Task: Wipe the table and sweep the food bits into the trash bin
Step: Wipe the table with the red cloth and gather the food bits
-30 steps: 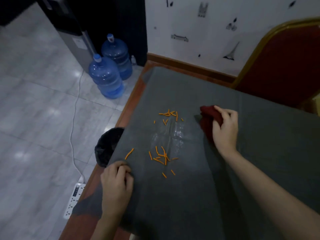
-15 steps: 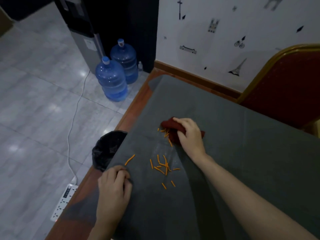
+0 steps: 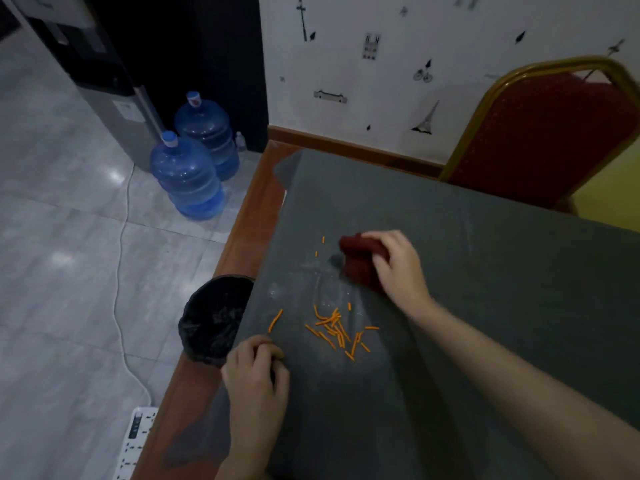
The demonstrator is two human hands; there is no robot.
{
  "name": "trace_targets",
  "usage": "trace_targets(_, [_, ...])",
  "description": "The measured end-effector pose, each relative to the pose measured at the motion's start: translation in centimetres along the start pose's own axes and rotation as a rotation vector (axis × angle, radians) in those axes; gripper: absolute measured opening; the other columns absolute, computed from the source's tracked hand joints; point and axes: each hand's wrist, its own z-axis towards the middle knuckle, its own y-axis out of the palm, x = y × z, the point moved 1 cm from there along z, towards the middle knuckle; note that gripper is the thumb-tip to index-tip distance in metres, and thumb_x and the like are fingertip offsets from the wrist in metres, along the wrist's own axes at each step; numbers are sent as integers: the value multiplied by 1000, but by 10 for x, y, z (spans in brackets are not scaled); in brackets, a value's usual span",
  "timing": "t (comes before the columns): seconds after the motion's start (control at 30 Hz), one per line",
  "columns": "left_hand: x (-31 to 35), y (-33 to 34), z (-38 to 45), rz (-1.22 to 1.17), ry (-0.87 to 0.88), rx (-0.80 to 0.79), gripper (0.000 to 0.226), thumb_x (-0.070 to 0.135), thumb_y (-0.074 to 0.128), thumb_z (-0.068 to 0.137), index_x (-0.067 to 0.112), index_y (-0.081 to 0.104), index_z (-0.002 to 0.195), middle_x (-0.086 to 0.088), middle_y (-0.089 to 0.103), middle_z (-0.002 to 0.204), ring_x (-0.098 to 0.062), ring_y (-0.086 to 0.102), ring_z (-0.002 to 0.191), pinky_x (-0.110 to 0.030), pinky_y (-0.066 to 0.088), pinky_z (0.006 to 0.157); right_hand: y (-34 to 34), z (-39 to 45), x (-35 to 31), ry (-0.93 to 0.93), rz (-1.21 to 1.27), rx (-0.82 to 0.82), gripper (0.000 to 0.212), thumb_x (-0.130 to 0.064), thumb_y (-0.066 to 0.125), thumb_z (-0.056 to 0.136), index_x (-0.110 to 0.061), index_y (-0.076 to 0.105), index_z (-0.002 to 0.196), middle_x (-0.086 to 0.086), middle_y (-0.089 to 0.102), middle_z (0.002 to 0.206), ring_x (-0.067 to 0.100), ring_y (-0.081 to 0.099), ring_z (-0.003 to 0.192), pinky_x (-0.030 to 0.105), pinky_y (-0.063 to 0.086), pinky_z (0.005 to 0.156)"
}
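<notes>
A grey cloth covers the table (image 3: 485, 271). Several orange food strips (image 3: 336, 329) lie in a loose pile near the cloth's left side, with one strip (image 3: 275, 320) apart to the left and two tiny bits (image 3: 322, 240) farther back. My right hand (image 3: 398, 265) grips a dark red rag (image 3: 360, 261) pressed on the cloth just behind the pile. My left hand (image 3: 258, 375) pinches the grey cloth's left edge, right beside the black-lined trash bin (image 3: 214, 317) standing on the floor below the table's edge.
The table's brown wooden rim (image 3: 242, 233) shows along the left. Two blue water jugs (image 3: 187, 174) and a dispenser (image 3: 104, 81) stand on the tiled floor. A white power strip (image 3: 136, 441) and cord lie near the bin. A red chair (image 3: 547, 133) sits behind the table.
My right hand swept the rag left and toward me, pushing the far strips into the near pile, then drew back a little. My left hand kept its hold on the cloth edge.
</notes>
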Motion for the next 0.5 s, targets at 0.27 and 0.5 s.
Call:
trace_targets(0.27, [-26, -8, -1, 1, 264, -101, 17, 18, 49, 76, 15, 63, 86, -2, 60, 107, -17, 49, 99, -32, 36, 81, 50, 56, -14, 102, -73, 38, 36, 8, 52, 79, -8, 67, 108, 14, 62, 106, 31, 57, 106, 40, 41, 99])
trace_targets(0.5, [-27, -10, -2, -48, 232, -135, 13, 19, 48, 77, 17, 59, 84, -2, 57, 108, -19, 48, 101, -33, 36, 87, 48, 12, -35, -133, -44, -263, 42, 10, 55, 71, -11, 68, 105, 6, 66, 107, 23, 59, 107, 40, 42, 99])
